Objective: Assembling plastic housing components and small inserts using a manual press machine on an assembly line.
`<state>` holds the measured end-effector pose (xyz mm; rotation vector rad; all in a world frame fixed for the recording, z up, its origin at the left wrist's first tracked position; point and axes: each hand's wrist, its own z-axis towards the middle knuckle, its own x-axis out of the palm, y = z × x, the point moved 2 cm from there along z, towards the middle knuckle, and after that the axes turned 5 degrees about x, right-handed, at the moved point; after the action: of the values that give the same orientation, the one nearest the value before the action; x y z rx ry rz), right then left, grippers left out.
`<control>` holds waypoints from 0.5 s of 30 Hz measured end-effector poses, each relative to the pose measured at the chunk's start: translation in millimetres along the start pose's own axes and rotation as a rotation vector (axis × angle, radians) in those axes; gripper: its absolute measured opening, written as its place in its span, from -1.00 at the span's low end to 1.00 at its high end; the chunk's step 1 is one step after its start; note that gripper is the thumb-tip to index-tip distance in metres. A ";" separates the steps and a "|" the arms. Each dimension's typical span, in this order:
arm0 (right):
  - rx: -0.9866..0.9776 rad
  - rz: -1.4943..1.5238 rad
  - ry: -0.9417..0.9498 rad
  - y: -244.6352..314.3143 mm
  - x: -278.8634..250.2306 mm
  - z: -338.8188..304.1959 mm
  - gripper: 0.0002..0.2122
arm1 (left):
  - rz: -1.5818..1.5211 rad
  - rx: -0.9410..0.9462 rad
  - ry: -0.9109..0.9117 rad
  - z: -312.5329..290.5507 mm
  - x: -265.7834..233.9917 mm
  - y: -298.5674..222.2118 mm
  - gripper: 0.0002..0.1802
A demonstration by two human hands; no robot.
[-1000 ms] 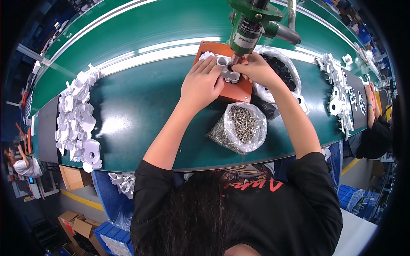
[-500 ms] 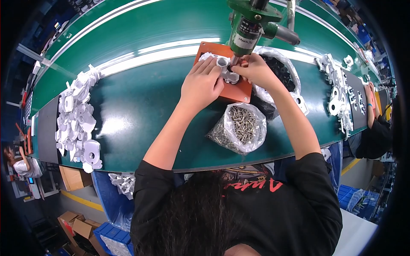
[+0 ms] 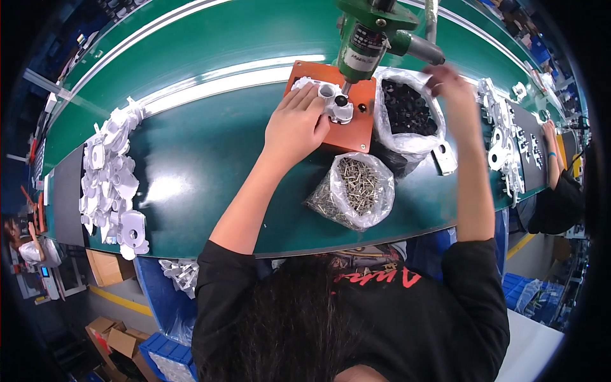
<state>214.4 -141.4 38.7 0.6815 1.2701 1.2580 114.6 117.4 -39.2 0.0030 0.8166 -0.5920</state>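
My left hand [image 3: 298, 118] lies over a white moulded part [image 3: 344, 116], its fingers on top and the thumb along the near side, holding it on an orange plate [image 3: 356, 137]. A black round piece [image 3: 341, 100] sits in the part, right below the spindle of a green bench press [image 3: 361, 54]. My right hand [image 3: 447, 81] is raised to the right of the press handle [image 3: 425, 49], beyond the bag of black pieces [image 3: 407, 109]. Motion smears its fingers, so whether they hold anything is unclear.
An open bag of metal pins [image 3: 361, 184] stands in front of the plate. White parts lie heaped at the left [image 3: 114, 172] and in a row at the right [image 3: 499, 143]. One grey-white part [image 3: 445, 158] rests beside the black pieces' bag. Another person's arm [image 3: 552, 149] is far right.
My right hand has left the white part and swung up and right, uncovering the black round piece and the bag of black pieces. My left hand stays on the part.
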 end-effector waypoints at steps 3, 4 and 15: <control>-0.131 0.492 -0.238 20.8 -65.1 73.4 -0.71 | 0.004 0.019 -0.006 2.5 -2.4 0.5 -0.80; -0.076 0.467 -0.298 54.2 -64.9 85.5 -0.68 | -0.028 0.037 -0.010 8.3 2.0 -2.2 -0.81; -0.140 0.282 -0.231 159.8 -35.8 222.1 -0.75 | -0.012 0.016 -0.023 -4.1 0.4 -1.0 -0.85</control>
<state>380.2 -79.5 250.4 0.8990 0.9094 1.4355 111.5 117.3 -42.1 0.0062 0.7900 -0.6092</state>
